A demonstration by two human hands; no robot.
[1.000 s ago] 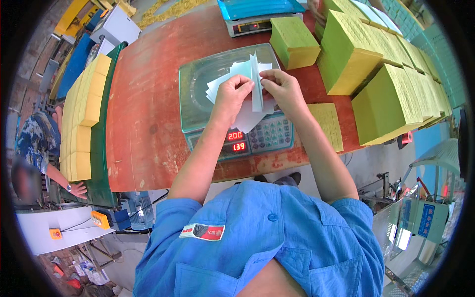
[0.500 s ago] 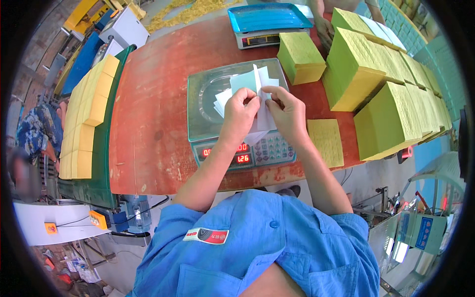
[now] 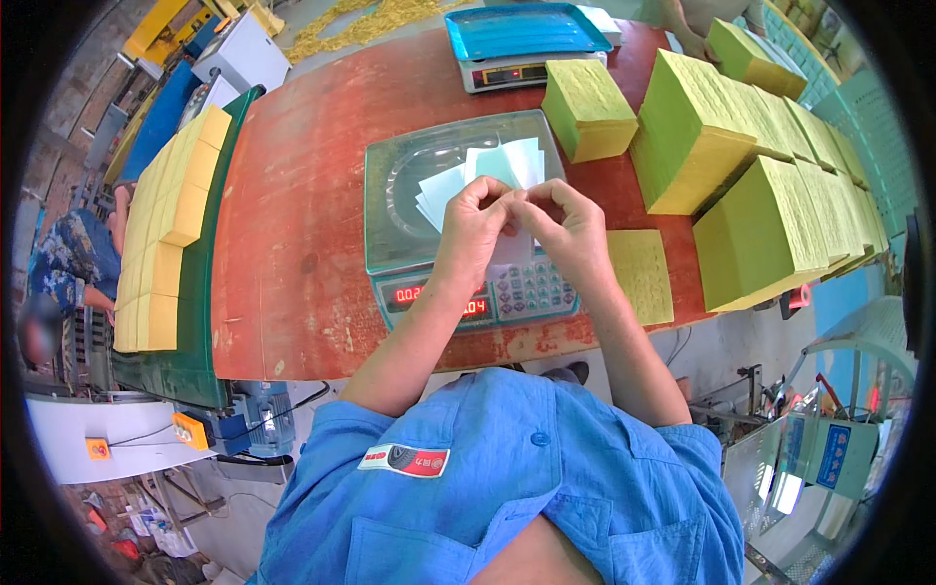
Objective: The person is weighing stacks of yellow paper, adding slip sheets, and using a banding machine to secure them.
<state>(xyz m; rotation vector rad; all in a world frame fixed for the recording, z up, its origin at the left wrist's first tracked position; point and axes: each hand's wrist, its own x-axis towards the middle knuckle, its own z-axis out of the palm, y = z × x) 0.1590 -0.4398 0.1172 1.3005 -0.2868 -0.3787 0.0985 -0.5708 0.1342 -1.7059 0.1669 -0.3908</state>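
Over the digital scale (image 3: 390,249), my left hand (image 3: 472,226) and my right hand (image 3: 569,232) meet, thumbs and fingers pinched together. Between them is a thin white paper sheet (image 3: 514,249), seen hanging below the fingertips above the keypad. Several pale paper slips (image 3: 442,185) lie fanned on the scale's clear pan, just past my fingers. Other upright sheets (image 3: 526,161) show behind my fingertips; whether they touch my hands I cannot tell. The scale's red display is partly covered by my left forearm.
Tall yellow paper stacks (image 3: 687,136) fill the table's right side, with a single block (image 3: 589,112) nearer the scale. A flat yellow stack (image 3: 639,278) lies right of the keypad. Behind stands a blue-trayed scale (image 3: 526,34). More yellow stacks (image 3: 146,307) line the left. Another person's hand (image 3: 690,41) is far right.
The white sheet held upright between my hands is now lower, mostly below my fingers. My hands have drawn closer together. The other person has shifted a yellow stack away to the right.
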